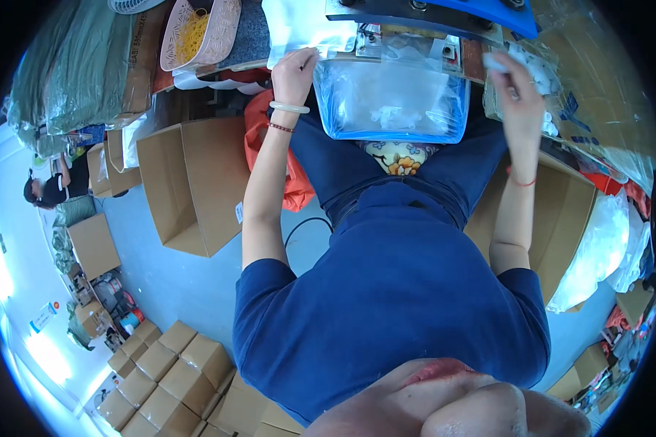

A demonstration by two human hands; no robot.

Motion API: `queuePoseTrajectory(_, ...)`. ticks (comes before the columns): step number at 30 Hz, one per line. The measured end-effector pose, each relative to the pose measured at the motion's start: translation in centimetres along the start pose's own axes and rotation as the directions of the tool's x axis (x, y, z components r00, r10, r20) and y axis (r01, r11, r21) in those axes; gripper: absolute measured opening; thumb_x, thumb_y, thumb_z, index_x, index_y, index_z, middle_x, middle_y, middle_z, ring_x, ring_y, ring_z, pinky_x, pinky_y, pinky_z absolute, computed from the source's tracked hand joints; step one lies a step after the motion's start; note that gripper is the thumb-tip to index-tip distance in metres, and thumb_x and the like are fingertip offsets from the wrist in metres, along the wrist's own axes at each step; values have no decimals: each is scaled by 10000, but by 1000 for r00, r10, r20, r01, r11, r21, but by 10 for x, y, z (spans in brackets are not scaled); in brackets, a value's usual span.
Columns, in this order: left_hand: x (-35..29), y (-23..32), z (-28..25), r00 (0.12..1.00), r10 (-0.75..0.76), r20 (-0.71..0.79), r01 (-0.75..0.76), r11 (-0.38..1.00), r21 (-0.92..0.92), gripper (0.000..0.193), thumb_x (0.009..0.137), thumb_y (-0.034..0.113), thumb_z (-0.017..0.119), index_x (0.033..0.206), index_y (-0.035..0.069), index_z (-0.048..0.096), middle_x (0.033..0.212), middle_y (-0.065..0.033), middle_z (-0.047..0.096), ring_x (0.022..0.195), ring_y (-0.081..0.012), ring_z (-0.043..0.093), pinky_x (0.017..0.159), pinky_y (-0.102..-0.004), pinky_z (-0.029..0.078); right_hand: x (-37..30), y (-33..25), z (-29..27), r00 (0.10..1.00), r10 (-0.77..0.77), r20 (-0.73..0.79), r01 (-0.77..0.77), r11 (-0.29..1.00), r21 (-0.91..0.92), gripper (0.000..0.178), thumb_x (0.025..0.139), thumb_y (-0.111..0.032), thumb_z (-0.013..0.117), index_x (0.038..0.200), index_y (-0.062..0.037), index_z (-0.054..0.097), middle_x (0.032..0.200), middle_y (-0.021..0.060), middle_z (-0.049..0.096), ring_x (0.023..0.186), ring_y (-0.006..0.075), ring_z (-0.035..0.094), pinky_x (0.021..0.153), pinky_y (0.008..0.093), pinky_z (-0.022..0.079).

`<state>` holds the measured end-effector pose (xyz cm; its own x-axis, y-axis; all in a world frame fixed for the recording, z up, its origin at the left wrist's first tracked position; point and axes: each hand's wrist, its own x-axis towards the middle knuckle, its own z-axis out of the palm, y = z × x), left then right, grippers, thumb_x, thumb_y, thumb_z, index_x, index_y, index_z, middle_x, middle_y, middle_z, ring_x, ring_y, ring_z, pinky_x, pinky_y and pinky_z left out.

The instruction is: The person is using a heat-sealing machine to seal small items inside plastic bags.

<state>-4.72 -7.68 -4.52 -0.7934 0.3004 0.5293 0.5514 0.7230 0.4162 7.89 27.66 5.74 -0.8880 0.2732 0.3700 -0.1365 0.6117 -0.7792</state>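
Person's head (481, 404) nearest; far left, plastic sheets (306, 25) lie at the narrowly bent fingertips of the left hand (292, 80), grip unclear; far right, the right hand (521, 98) pinches a blurred white piece (495, 63)

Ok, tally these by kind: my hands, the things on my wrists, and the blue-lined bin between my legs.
Left hand and right hand: 2
White bangle: 1
Dark red beaded bracelet: 1
Thin red wristband: 1
Blue-lined bin: 1
Total: 6
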Motion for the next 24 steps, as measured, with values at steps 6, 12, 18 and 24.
queuePoseTrajectory(6,5,73,-34,912,-306,273,400,813,-423,243,814,182,780,982,10,744,865,-95,748,771,-112,688,723,-240,529,-21,-40,51,956,45,289,-134,945,298,221,876,-88,715,1094,-52,701,1073,28,695,934,71,614,810,217,494)
queuePoseTrajectory(12,9,115,-44,833,-200,517,502,666,-551,222,869,142,737,1019,-22,731,889,-50,731,815,-67,636,745,-209,504,6,-65,34,939,-283,197,251,953,173,242,849,-139,729,1073,-53,703,1038,96,700,927,212,660,816,300,509)
queuePoseTrajectory(18,8,109,-24,590,74,804,734,367,-572,251,920,156,679,1070,-45,699,952,-78,731,849,-137,693,791,-233,531,23,-36,30,738,-109,666,159,987,-15,301,897,-243,662,1131,-53,660,1044,129,691,954,278,655,838,324,502)
queuePoseTrajectory(24,25,98,36,573,-25,819,786,-266,-558,245,936,76,616,1127,-75,640,1089,-176,689,1012,-233,673,891,-341,555,31,-4,11,936,-220,275,334,805,-490,274,939,-265,597,1140,-85,645,1022,137,698,901,330,671,794,396,524)
